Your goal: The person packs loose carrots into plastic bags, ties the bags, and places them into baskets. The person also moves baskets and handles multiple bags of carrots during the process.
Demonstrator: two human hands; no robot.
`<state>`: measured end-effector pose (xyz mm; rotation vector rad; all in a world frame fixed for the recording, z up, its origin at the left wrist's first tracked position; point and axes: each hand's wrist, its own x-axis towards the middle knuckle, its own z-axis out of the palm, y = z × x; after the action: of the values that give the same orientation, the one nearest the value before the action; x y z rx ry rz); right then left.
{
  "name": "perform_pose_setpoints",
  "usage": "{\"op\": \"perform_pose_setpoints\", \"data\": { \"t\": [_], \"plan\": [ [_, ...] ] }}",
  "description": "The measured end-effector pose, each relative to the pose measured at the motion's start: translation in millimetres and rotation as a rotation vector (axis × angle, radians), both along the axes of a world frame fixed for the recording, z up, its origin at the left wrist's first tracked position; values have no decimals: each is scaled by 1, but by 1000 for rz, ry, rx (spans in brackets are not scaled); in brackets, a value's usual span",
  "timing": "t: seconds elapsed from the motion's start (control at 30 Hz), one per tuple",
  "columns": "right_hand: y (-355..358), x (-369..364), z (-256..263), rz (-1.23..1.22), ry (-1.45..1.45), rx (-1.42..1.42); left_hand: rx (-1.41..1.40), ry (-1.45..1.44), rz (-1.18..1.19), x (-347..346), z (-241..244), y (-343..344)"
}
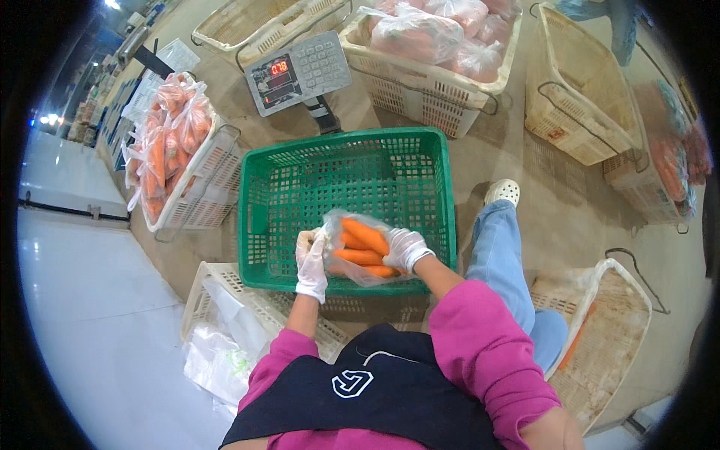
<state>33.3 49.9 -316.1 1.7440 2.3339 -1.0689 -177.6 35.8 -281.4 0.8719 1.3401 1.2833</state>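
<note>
A clear plastic bag (334,220) with several orange carrots (363,235) in it is held over the front part of a green plastic basket (448,202). My left hand (311,261), in a white glove, pinches the bag's left end. On the other side, my right hand (406,248), gloved too, grips the right end of the bag and the carrots there; the bag partly hides what its fingertips touch. The basket sits in front of a digital scale display (298,73) with lit red digits.
Bagged carrots (180,129) fill a white crate (194,205) at left. Another crate (402,101) at the back holds pinkish filled bags (419,36). Plastic bags (211,351) lie on a crate at lower left. One carrot (579,337) lies in the tilted crate (616,332) at right.
</note>
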Motion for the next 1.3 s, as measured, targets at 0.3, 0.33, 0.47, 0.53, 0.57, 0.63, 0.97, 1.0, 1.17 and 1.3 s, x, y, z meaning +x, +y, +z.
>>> {"op": "perform_pose_setpoints", "data": {
  "t": [0.3,0.33,0.47,0.53,0.57,0.63,0.97,1.0,1.17,1.3],
  "plan": [
    [-5,-22,-24,37,346,74,128,-146,115,-43,33,-10],
    [-4,-16,-30,-57,424,-7,104,-194,77,-48,38,-16],
    [-10,3,-66,-344,394,-75,44,-435,75,-56,43,-35],
    [-8,5,-59,-465,191,-56,5,-499,99,-59,48,-43],
    [-6,5,-53,-578,84,-64,12,-462,108,-62,45,-45],
    [-5,7,-61,-738,15,-52,34,-384,113,-64,46,-41],
    [-16,6,-99,-681,279,-358,-17,-554,141,-82,41,-31],
    [-12,10,-91,-730,348,-372,26,-569,86,-85,41,-28],
    [7,21,-16,-913,517,-314,19,-493,65,-83,57,-21],
    [-6,33,-18,-728,567,-72,25,-471,-45,-71,62,-35]
  ]
}}
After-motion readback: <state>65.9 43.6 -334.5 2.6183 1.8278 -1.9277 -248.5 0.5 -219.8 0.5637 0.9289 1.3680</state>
